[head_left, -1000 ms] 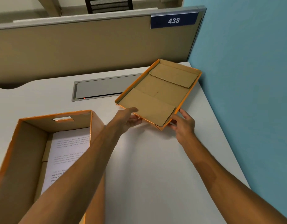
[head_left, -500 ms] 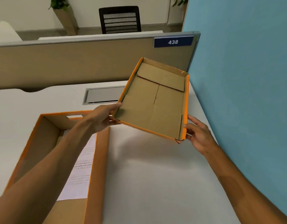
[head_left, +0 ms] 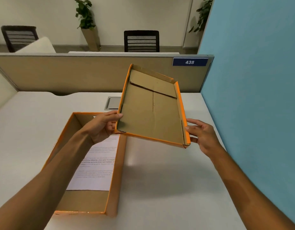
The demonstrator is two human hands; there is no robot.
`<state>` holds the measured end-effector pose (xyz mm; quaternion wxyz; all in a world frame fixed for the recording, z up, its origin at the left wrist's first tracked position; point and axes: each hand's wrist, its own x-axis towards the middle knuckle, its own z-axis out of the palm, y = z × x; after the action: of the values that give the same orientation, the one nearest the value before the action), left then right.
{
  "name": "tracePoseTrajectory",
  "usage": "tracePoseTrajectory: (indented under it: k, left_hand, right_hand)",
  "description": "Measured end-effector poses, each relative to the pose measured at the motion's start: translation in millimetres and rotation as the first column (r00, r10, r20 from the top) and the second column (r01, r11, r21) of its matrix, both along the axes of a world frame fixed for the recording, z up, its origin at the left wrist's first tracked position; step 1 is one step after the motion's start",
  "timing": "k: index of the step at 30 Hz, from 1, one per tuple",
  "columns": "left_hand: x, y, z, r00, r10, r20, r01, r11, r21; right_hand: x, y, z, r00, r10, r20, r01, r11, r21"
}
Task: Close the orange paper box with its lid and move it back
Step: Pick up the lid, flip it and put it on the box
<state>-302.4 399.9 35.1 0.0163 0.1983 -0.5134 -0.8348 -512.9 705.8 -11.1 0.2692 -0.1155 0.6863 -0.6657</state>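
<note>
Orange paper box (head_left: 113,193) is set open on the white desk (head_left: 168,188), near-left of centre. A printed sheet of paper (head_left: 97,165) is laid flat inside it, and bare brown cardboard floor is seen at the near end. A handle cut-out in the far wall is mostly hidden by the left hand.

Lid (head_left: 151,112) is held off the desk, above and just right of the box's far end, and tilted so the brown inner face is turned toward the camera. Orange rim is seen on all four edges. Nothing is held inside it.

Left hand (head_left: 102,125) is closed on the lid's near-left corner, thumb laid over the rim, fingers curled behind. Right hand (head_left: 201,135) is applied to the near-right corner, fingers spread part-open, fingertips pressed on the outer wall. Both forearms are extended from the near edge, the left one across the box opening.

A metal cable tray (head_left: 112,103) is recessed in the desk, partly hidden behind the lid. A beige partition (head_left: 60,73) is set along the far edge, with a blue plate marked 438 (head_left: 189,62). A blue wall (head_left: 251,80) is at right. Two dark chairs (head_left: 141,41) and potted plants (head_left: 87,19) are seen beyond.
</note>
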Motion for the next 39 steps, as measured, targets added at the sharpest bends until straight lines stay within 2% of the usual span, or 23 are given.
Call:
tracePoseTrajectory:
  k: [2,3,5,7,11,13,16,19,21,25,32,36,39]
  left_hand:
    - [13.4,0.8,1.5,0.999,0.03,-0.032,-0.029,0.999,0.014]
    - [21.4,1.2,1.7,0.998,0.046,-0.049,-0.045,0.999,0.021]
    - [36.7,0.5,1.7,0.996,0.064,-0.068,-0.063,0.998,0.022]
    - [55.0,0.2,5.0,0.996,0.059,-0.071,-0.061,0.998,-0.028]
    - [82.9,6.2,17.4,0.991,0.124,-0.055,-0.128,0.989,-0.068]
    - [98.9,6.3,23.2,0.986,0.155,-0.054,-0.158,0.985,-0.066]
    - [119.1,8.7,32.6,0.985,0.166,-0.045,-0.17,0.981,-0.09]
    - [133.6,14.0,43.0,0.977,0.214,-0.016,-0.214,0.971,-0.103]
    - [139.9,16.4,50.4,0.978,0.209,-0.011,-0.209,0.974,-0.091]
    - [145.0,19.1,63.5,0.983,0.183,-0.024,-0.185,0.973,-0.138]
    - [135.2,20.3,76.6,0.972,0.154,-0.175,-0.181,0.971,-0.155]
    - [127.5,26.6,43.9,0.996,0.086,-0.002,-0.085,0.983,-0.163]
    - [127.3,32.3,16.9,0.993,0.009,0.118,0.0,0.997,-0.074]
  right_hand:
    - [17.1,-10.2,5.4,0.985,-0.055,-0.162,0.075,0.99,0.12]
    - [27.6,-15.6,7.6,0.951,-0.062,-0.302,0.13,0.969,0.209]
    - [53.4,-26.3,13.3,0.823,-0.022,-0.567,0.231,0.925,0.3]
    - [89.3,-36.9,20.3,0.698,0.015,-0.716,0.235,0.94,0.248]
    - [160.0,-56.0,27.8,0.492,0.192,-0.849,0.071,0.963,0.259]
    - [196.3,-70.1,24.6,0.406,0.246,-0.88,0.055,0.955,0.292]
    - [239.4,-91.2,15.8,0.26,0.245,-0.934,0.151,0.945,0.29]
    - [266.0,-107.5,14.0,0.172,0.13,-0.976,0.296,0.938,0.178]
    - [278.5,-116.4,18.8,0.171,0.025,-0.985,0.357,0.93,0.086]
    - [289.7,-127.1,30.5,0.24,-0.062,-0.969,0.355,0.934,0.028]
    - [285.6,-133.1,56.4,0.319,-0.316,-0.893,0.39,0.903,-0.18]
    - [287.5,-132.4,76.1,0.511,-0.446,-0.734,0.443,0.869,-0.219]
    - [282.5,-128.6,90.3,0.678,-0.507,-0.533,0.45,0.859,-0.245]
